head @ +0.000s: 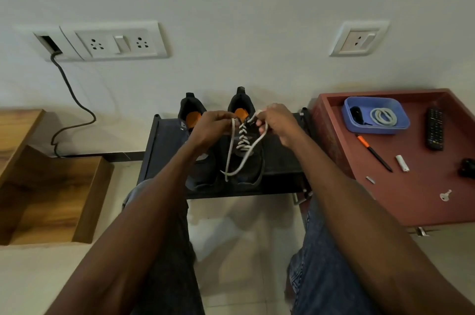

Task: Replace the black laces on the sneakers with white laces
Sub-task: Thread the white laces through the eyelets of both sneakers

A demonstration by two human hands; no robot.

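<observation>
Left hand [213, 124] and right hand [276, 119] each pinch an end of the white lace [241, 138] threaded through the right sneaker [246, 160]; tying seems next, while the spare lace [383, 116] waits at two o'clock.

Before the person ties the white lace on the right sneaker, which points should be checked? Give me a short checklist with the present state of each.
1. White lace crossed through the eyelets of the right sneaker: ok.
2. Left hand holds one lace end: ok.
3. Right hand pinches the other end: ok.
4. Both free ends equal in length: cannot tell, they cross over the toe.
5. Left sneaker relaced in white: cannot tell, the left hand and arm cover its front.
6. Spare white lace ready in the blue tray: ok.
</observation>
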